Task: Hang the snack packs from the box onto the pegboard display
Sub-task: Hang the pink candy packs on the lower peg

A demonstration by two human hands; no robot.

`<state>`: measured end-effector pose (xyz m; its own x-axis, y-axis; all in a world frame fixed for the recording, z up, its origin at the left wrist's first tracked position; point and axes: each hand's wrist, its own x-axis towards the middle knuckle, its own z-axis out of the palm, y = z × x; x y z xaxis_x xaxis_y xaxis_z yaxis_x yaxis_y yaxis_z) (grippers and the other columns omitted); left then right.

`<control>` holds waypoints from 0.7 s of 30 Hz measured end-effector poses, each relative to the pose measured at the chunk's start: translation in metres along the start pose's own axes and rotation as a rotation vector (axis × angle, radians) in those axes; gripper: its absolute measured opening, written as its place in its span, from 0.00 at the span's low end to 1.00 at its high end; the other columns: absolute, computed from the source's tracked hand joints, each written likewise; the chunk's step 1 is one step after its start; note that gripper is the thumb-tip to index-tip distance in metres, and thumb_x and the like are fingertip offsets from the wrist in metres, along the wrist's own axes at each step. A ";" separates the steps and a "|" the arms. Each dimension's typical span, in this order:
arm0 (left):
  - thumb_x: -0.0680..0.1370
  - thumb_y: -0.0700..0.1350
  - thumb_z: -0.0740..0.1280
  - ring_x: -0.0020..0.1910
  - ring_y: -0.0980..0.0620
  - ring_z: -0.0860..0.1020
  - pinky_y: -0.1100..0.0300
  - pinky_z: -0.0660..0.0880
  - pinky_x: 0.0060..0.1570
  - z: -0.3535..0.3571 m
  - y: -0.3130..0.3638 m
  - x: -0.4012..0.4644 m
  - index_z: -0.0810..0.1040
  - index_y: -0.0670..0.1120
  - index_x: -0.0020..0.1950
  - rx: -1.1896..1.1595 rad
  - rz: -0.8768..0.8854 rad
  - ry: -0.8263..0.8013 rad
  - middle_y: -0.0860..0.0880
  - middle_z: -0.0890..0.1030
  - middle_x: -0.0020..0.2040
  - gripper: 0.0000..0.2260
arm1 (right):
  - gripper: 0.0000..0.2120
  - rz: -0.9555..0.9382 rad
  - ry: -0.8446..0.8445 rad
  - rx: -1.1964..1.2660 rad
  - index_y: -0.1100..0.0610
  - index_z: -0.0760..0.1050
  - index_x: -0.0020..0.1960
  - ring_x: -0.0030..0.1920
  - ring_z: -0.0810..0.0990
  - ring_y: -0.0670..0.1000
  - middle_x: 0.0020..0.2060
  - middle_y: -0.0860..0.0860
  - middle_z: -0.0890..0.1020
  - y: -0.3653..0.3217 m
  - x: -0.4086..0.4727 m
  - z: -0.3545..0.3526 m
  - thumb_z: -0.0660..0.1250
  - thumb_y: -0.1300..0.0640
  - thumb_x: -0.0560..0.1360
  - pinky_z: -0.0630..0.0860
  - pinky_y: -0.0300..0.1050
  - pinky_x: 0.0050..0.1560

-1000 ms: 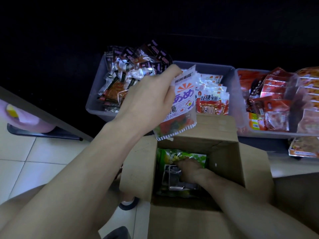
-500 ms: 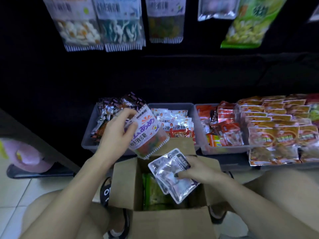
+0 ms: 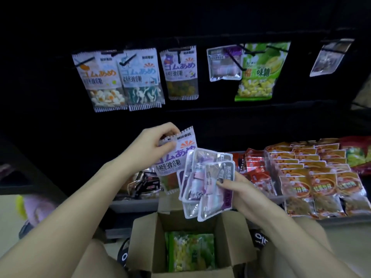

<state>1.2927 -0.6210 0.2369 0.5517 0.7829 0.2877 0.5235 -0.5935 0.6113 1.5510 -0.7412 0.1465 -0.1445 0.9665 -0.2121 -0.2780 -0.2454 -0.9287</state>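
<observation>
My left hand (image 3: 158, 140) pinches the top of a white gummy pack (image 3: 176, 155) with orange and purple print, held above the open cardboard box (image 3: 144, 245). My right hand (image 3: 234, 187) grips a fanned bunch of silver and purple packs (image 3: 204, 183) that overlap the gummy pack's lower right. Green packs (image 3: 190, 251) lie inside the box. On the dark pegboard (image 3: 200, 121) above hang three gummy packs (image 3: 140, 79), a silver pack (image 3: 222, 63), a green candy pack (image 3: 259, 73) and a further pack (image 3: 331, 57) at the right.
Grey bins below the pegboard hold dark snack packs (image 3: 144, 183) at the left and red and orange packs (image 3: 313, 173) at the right. My knees flank the box on the tiled floor (image 3: 12, 215). A pink object (image 3: 38, 205) lies at the left.
My right hand lifted the silver packs out of the box and up beside the gummy pack. My left hand raised the gummy pack. The view tilted up, showing more of the pegboard.
</observation>
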 end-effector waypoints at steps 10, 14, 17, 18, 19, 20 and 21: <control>0.82 0.44 0.71 0.57 0.53 0.81 0.55 0.80 0.53 -0.033 0.037 0.039 0.81 0.57 0.56 -0.080 0.083 -0.145 0.53 0.82 0.57 0.08 | 0.07 -0.507 0.006 -1.101 0.45 0.83 0.56 0.67 0.63 0.26 0.61 0.37 0.79 -0.069 0.010 0.021 0.70 0.50 0.79 0.39 0.37 0.80; 0.82 0.43 0.71 0.58 0.58 0.82 0.54 0.81 0.55 -0.045 0.045 0.045 0.82 0.56 0.54 -0.130 0.069 -0.157 0.56 0.83 0.57 0.06 | 0.10 -0.566 0.071 -1.160 0.42 0.83 0.57 0.75 0.61 0.33 0.63 0.30 0.75 -0.085 0.021 0.017 0.69 0.47 0.77 0.36 0.45 0.80; 0.81 0.43 0.72 0.58 0.61 0.81 0.57 0.80 0.57 -0.050 0.050 0.051 0.84 0.52 0.53 -0.132 0.072 -0.119 0.58 0.84 0.55 0.04 | 0.07 -0.464 -0.035 -0.907 0.50 0.81 0.48 0.54 0.82 0.50 0.46 0.45 0.84 -0.096 0.023 0.023 0.68 0.48 0.74 0.70 0.57 0.70; 0.80 0.43 0.73 0.57 0.60 0.82 0.58 0.79 0.58 -0.051 0.051 0.054 0.84 0.52 0.52 -0.145 0.067 -0.099 0.58 0.85 0.53 0.04 | 0.08 -0.467 -0.050 -0.857 0.54 0.80 0.46 0.47 0.82 0.58 0.42 0.53 0.83 -0.097 0.023 0.026 0.68 0.50 0.74 0.78 0.61 0.57; 0.79 0.43 0.74 0.56 0.59 0.82 0.58 0.79 0.59 -0.052 0.051 0.056 0.85 0.51 0.50 -0.159 0.060 -0.072 0.58 0.85 0.52 0.04 | 0.08 -0.477 -0.042 -0.838 0.57 0.78 0.45 0.44 0.80 0.63 0.41 0.59 0.82 -0.099 0.024 0.029 0.69 0.51 0.74 0.79 0.64 0.49; 0.78 0.42 0.76 0.55 0.58 0.83 0.58 0.80 0.59 -0.053 0.052 0.057 0.85 0.51 0.49 -0.179 0.054 -0.045 0.56 0.86 0.50 0.04 | 0.09 -0.489 -0.025 -0.830 0.58 0.77 0.44 0.42 0.80 0.64 0.41 0.62 0.80 -0.100 0.024 0.031 0.69 0.52 0.74 0.78 0.65 0.46; 0.77 0.42 0.77 0.54 0.57 0.83 0.58 0.80 0.59 -0.053 0.051 0.058 0.85 0.51 0.48 -0.203 0.041 -0.014 0.55 0.86 0.49 0.05 | 0.11 -0.502 -0.004 -0.820 0.60 0.77 0.43 0.39 0.79 0.63 0.40 0.64 0.79 -0.102 0.025 0.034 0.69 0.51 0.73 0.77 0.65 0.44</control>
<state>1.3169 -0.5962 0.3242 0.5799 0.7550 0.3061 0.3594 -0.5742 0.7356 1.5436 -0.6948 0.2461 -0.1930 0.9440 0.2678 0.4421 0.3273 -0.8351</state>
